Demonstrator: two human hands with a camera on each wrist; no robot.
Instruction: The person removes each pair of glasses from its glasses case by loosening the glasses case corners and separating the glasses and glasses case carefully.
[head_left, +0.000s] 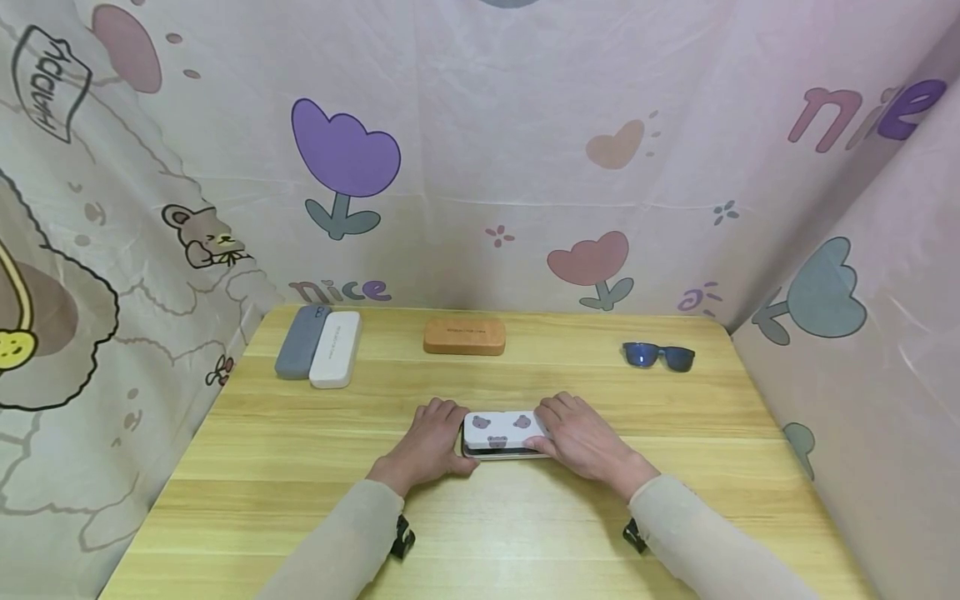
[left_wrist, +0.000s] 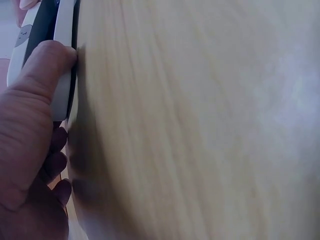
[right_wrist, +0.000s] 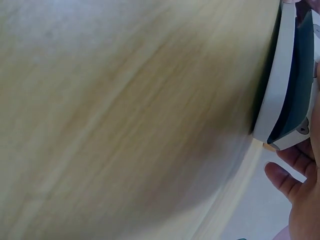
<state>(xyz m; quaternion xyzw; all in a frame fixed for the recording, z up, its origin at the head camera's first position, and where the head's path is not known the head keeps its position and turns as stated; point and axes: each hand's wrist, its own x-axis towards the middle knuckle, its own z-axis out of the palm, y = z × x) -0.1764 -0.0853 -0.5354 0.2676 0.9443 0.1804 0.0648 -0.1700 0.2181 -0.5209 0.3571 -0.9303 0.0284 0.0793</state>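
A white glasses case (head_left: 501,427) printed with bear heads lies on the table between both hands, its lid slightly raised. The dark lining (right_wrist: 295,85) shows through the gap in the right wrist view. My left hand (head_left: 431,442) grips the case's left end. In the left wrist view its thumb (left_wrist: 50,65) presses the front of the lower half, with fingers curled behind. At the right end, my right hand (head_left: 585,435) holds the lid, thumb on its front edge and fingers at the back. What lies inside the case is hidden.
A blue-grey case (head_left: 300,343) and a white case (head_left: 336,350) lie side by side at the back left. Behind the hands sits an orange-brown case (head_left: 464,337). Dark blue sunglasses (head_left: 658,357) rest at the back right. A printed curtain (head_left: 480,167) hangs around the wooden table (head_left: 495,533).
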